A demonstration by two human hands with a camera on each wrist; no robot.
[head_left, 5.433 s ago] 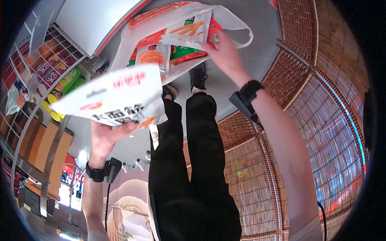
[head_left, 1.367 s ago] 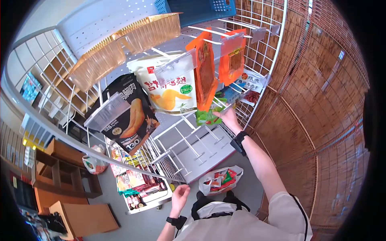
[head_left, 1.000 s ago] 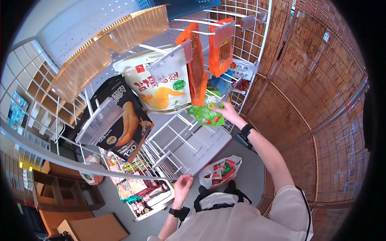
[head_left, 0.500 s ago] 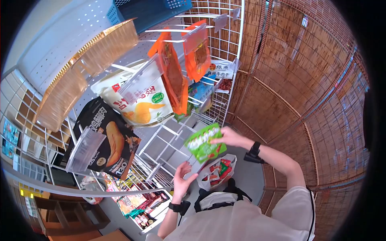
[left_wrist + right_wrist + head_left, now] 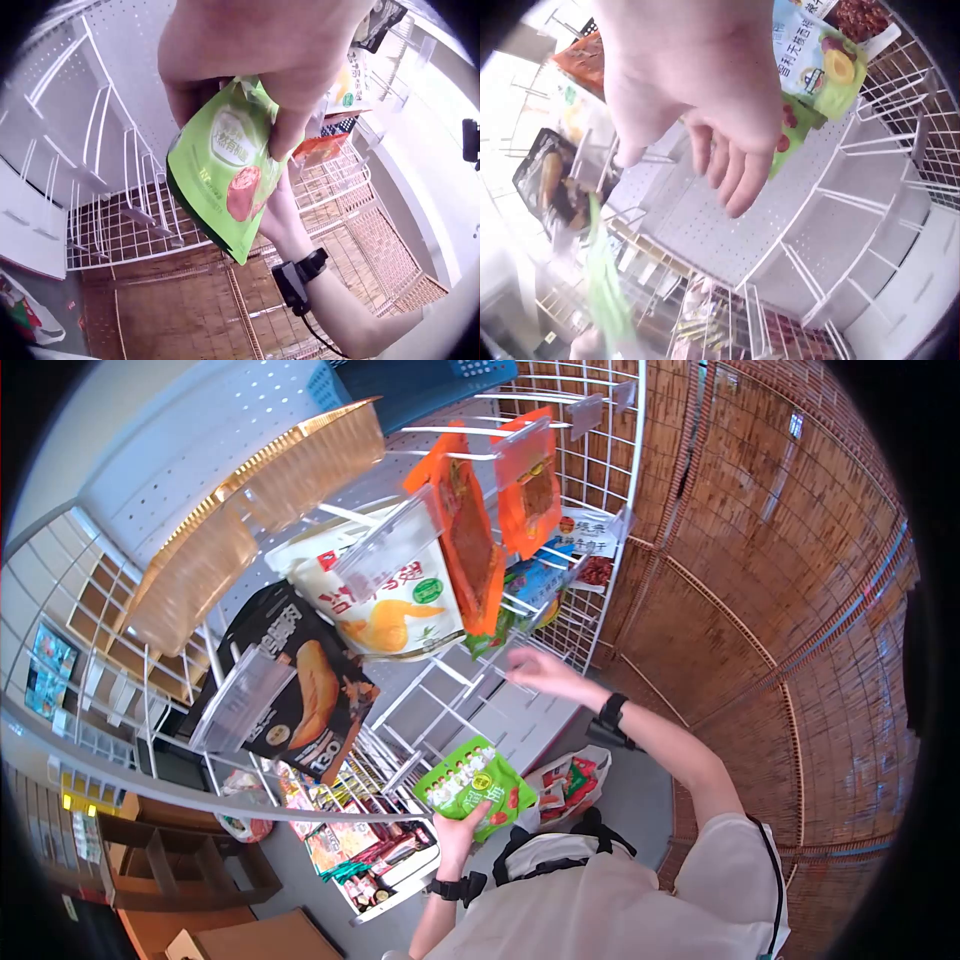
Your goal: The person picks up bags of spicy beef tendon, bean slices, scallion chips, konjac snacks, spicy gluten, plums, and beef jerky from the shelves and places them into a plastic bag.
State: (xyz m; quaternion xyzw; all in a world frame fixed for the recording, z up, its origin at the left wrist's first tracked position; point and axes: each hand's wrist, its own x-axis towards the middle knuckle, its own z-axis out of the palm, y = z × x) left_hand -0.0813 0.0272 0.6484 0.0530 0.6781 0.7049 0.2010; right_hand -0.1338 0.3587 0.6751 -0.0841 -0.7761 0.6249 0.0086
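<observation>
My left hand (image 5: 455,840) grips a green snack pouch (image 5: 475,785) low in front of the rack, thumb across its front. In the left wrist view the pouch (image 5: 221,165) hangs below the fingers, printed with a red fruit. My right hand (image 5: 545,673) is raised near the hooks, its fingers loosely bent around nothing. Another green pouch (image 5: 488,635) hangs just above that hand, partly behind an orange packet (image 5: 470,550). Beside it is a blue pouch (image 5: 814,56) with a yellow fruit picture, seen close past the hand in the right wrist view.
White hooks of the wire rack (image 5: 440,695) jut out below. A white pouch (image 5: 375,595) and a black pouch (image 5: 300,685) hang at the left. A plastic bag (image 5: 605,760) of packets stands on the floor. A woven screen (image 5: 740,590) borders the right side.
The right hand took the green pouch off the rack and brought it down to the left hand, which now holds it. The right hand has let go and risen back toward the hooks.
</observation>
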